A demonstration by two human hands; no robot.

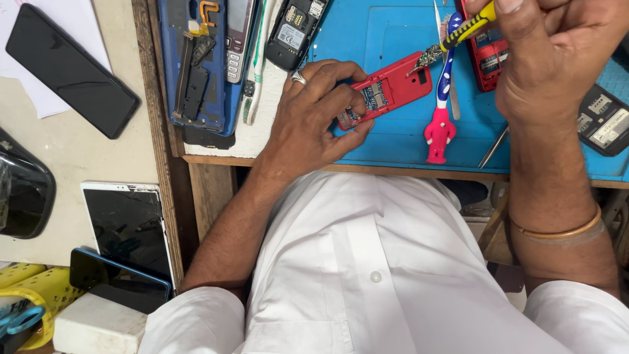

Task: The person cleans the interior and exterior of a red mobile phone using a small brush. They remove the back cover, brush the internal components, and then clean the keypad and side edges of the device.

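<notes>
1. Far left of the blue work mat point(393, 141), a black smartphone point(71, 71) lies face up on white paper, well apart from the mat.
2. Below it, a white-framed tablet point(128, 226) with a cracked dark screen lies beside a blue-edged phone point(118, 278).
3. Just left of the mat, a blue phone frame point(193, 62) with its insides exposed rests on the table point(216, 141), next to a black keypad phone back point(291, 29).
4. On the mat's left half, the left hand point(308, 124) closes its grip around the lower end of the red phone point(390, 92), fingers curled over it, thumb under its edge. The red phone lies open-backed, tilted up to the right.
5. Right of the red phone, a pink and blue toothbrush point(442, 111) lies upright on the mat.
6. Over the mat's upper right, the right hand point(557, 59) pinches a yellow-handled screwdriver point(458, 33), its tip touching the red phone's top end.
7. At the mat's right edge lies a dark phone back point(603, 121).
</notes>
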